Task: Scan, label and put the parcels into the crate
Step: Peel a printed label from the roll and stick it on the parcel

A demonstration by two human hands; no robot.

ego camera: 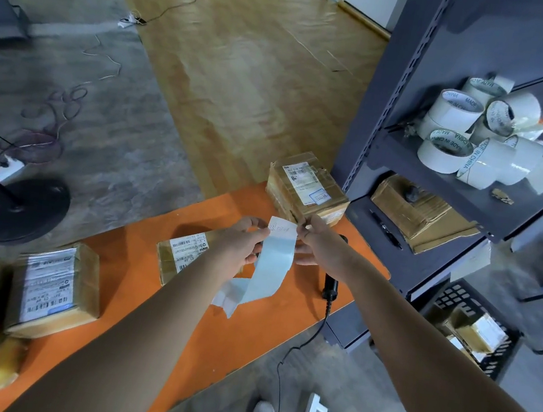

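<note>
**Hands pinch the label strip above the table**

Our left hand grips the strip's upper left edge between thumb and fingers, and our right hand pinches the top right corner, so both are closed on the paper. We judge the strip to be feather-light and limp: its lower end curls and hangs loose towards the table. A sticker should lift best from a corner, and it may crease or stick to itself if we let it fold.

The taped cardboard parcel sits just beyond our hands at the table's far right end, close to the edge. It looks stiff and is best gripped by its side faces. A flatter parcel lies beneath our left wrist, and the barcode scanner lies just right of the strip, its cable trailing off the near edge.

The crate stands on the floor to the right, beside the shelving unit. The way down to it looks open, though the shelf post crowds it.
</note>
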